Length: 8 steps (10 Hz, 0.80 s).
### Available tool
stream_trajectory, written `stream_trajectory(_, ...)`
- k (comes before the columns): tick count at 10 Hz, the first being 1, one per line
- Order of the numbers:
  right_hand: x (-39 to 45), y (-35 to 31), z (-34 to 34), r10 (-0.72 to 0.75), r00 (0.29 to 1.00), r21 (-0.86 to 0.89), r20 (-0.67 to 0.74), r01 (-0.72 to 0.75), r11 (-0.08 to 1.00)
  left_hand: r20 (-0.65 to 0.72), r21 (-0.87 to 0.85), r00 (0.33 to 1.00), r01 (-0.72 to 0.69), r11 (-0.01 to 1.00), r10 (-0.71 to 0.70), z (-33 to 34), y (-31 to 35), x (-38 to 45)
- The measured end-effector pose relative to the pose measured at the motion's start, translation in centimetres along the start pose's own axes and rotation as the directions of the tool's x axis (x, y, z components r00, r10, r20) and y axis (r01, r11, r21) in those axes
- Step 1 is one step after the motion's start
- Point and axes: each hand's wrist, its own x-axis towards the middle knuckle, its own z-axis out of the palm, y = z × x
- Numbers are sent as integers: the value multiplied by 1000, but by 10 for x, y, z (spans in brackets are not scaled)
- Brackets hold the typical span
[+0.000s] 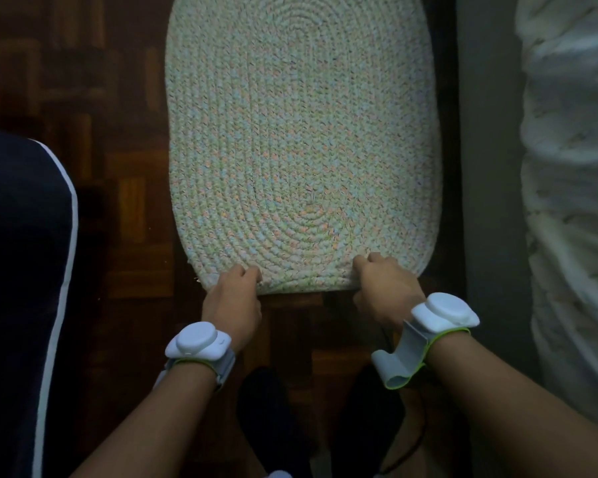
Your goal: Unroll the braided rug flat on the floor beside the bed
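Observation:
The braided rug (301, 139) is a pale oval of pastel braids, spread open on the dark parquet floor (125, 208) and reaching from the top of the view down to my hands. My left hand (233, 298) grips the rug's near edge at its left corner, fingers curled on the braid. My right hand (385, 288) pinches the same near edge further right. Both wrists carry white sensor bands. The bed (573, 201) with pale rumpled bedding runs along the right side, next to the rug.
A grey bed base (487, 167) stands between the rug and the bedding. A dark navy cushion with white piping (25, 288) fills the left. My dark socked feet (266, 415) are on the floor below my hands.

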Motion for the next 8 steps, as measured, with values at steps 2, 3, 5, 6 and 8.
stream_trajectory(2,-17,-10,4,-60,993,28,98,57,998,161,-152,982,-72,986,96,7,17,-16)
stream_trajectory(3,-22,-13,5,-47,986,15,162,45,999,201,-159,974,-77,984,109,5,23,-22)
stream_trajectory(5,-38,-17,-5,-62,984,0,169,63,998,207,-188,973,-66,980,106,-13,33,-34)
stream_trajectory(6,-57,-19,-20,-83,990,140,117,66,988,175,-357,982,-6,934,74,-32,38,-44)
stream_trajectory(8,-102,-11,-58,-1,1000,280,28,-7,960,47,-607,994,103,788,-94,-85,44,-80)
